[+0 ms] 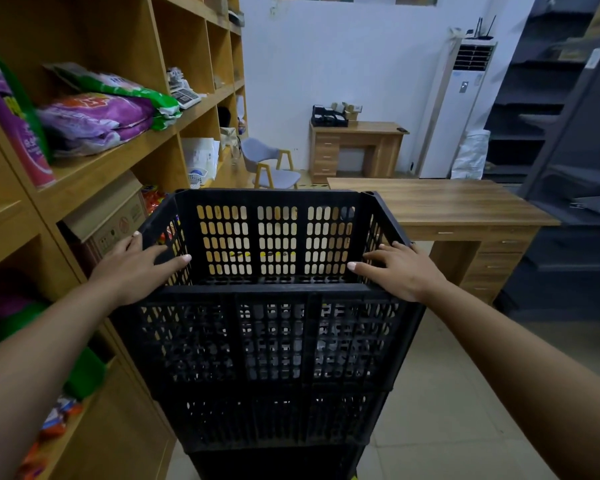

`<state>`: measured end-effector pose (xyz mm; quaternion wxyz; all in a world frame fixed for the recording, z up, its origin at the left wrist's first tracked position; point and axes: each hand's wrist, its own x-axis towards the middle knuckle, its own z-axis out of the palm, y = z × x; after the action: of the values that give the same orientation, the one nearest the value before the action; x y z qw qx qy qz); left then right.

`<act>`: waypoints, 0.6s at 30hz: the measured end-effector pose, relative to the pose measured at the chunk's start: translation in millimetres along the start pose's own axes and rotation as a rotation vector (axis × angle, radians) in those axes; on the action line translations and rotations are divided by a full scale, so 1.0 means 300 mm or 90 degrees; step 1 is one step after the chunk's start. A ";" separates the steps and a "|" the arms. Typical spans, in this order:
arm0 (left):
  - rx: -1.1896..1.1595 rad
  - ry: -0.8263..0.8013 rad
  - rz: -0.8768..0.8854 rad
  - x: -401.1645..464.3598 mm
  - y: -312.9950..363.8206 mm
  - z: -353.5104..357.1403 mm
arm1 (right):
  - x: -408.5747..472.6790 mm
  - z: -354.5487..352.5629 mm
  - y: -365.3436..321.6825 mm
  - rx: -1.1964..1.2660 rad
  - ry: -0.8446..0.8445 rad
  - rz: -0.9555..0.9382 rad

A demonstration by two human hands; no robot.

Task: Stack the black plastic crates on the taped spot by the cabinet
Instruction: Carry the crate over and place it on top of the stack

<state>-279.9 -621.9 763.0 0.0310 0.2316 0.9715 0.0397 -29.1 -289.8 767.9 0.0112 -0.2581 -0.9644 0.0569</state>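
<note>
tall wooden open-shelf cabinet [94, 161] fills the field from 7 to 11 o'clock; its compartments hold purple and green printed bags [97, 116], a brown cardboard box [108, 220] and small bright packets low at 7 o'clock. just beside it, at centre to 6 o'clock, stands the stack of black perforated plastic crates [271, 358]: at least three tiers show, the lowest cut off by the frame edge, so the taped spot is hidden beneath. the top black crate [274, 237] is empty, its slotted floor visible. left hand [136, 265] at 9 o'clock and right hand [399, 268] at 3 o'clock each lie over a side rim, fingers [174, 259] draped inward; whether they clamp or merely rest cannot be told. judged step: seating the top crate. to do it well, press evenly on both rims, check that the corners align with the tier below, and release only once nothing rocks.
</note>
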 end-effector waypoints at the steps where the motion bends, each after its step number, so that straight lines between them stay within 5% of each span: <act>1: -0.002 -0.008 0.000 0.000 -0.002 -0.002 | 0.000 0.000 0.000 0.005 -0.006 0.002; 9: 0.017 0.016 0.017 0.079 -0.015 -0.047 | 0.059 -0.028 0.024 0.010 0.032 0.030; 18: 0.005 -0.024 0.026 0.204 -0.023 -0.022 | 0.158 -0.012 0.038 -0.038 -0.041 0.071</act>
<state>-338.1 -600.8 766.5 0.0474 0.2521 0.9660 0.0319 -64.3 -256.0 769.9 -0.0308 -0.3093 -0.9497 0.0367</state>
